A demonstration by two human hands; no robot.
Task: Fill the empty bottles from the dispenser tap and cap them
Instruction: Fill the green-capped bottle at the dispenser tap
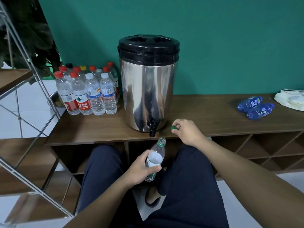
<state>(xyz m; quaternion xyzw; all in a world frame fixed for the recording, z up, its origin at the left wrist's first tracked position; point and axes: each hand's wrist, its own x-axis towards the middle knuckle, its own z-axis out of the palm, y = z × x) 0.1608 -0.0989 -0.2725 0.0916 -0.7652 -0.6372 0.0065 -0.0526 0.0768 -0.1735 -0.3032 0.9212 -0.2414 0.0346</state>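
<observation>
My left hand (pixel 139 168) is wrapped round an uncapped clear bottle (pixel 155 157), holding it low, just near of the counter (pixel 213 116) edge, with its open neck a little below and right of the black tap (pixel 152 128) on the steel dispenser (pixel 148 89). My right hand (pixel 187 131) hovers just right of the tap, pinching the green cap (pixel 173 128) between thumb and fingers. I can't tell how much water the bottle holds. At the far left of the counter stands a cluster of capped bottles (pixel 87 91), which I take for finished ones, since water shows in the front ones. Over on the right two blue bottles (pixel 255 107) lie on their sides, capped; they look like the ones left. So I judge the job well along: this bottle wants its cap, or filling first, then those two.
</observation>
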